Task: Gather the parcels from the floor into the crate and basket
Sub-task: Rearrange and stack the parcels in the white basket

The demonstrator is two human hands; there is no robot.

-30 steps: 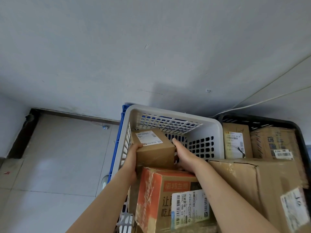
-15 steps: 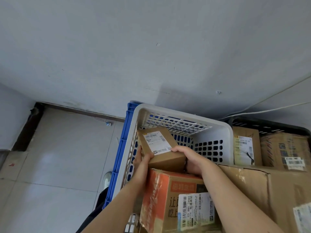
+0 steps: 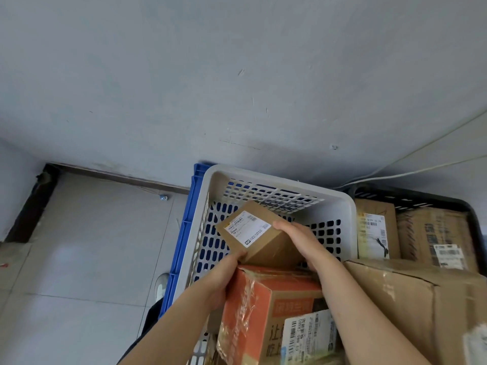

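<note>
A grey painted wall (image 3: 237, 75) is filling the upper half of the view, meeting a pale tiled floor (image 3: 79, 259) along a dark skirting strip. At the lower right a large plain brown carton (image 3: 411, 299) is lying with a crumpled white label at its edge, unreadable.

A white perforated basket (image 3: 276, 180) is sitting inside a blue crate (image 3: 184, 246), and a black crate (image 3: 471, 214) is standing just beside it to the right. The black crate is holding two brown parcels (image 3: 376, 233) bearing barcode labels; their print is too small to read.

In the basket an orange box (image 3: 263, 306) wrapped in clear tape is standing, showing large Chinese characters and a white barcode label, its fine text blurred.

Above it a small brown box (image 3: 263, 238) is tilting, one corner pointing up, over the basket's inside. Its white shipping label is carrying barcodes and lines of print that cannot be read. The left hand (image 3: 221, 275) is gripping its lower left corner, fingers curled under and mostly hidden. The right hand (image 3: 303, 241) is holding its right edge, fingers bent over the top face. Whether the box is touching the orange box cannot be told.
</note>
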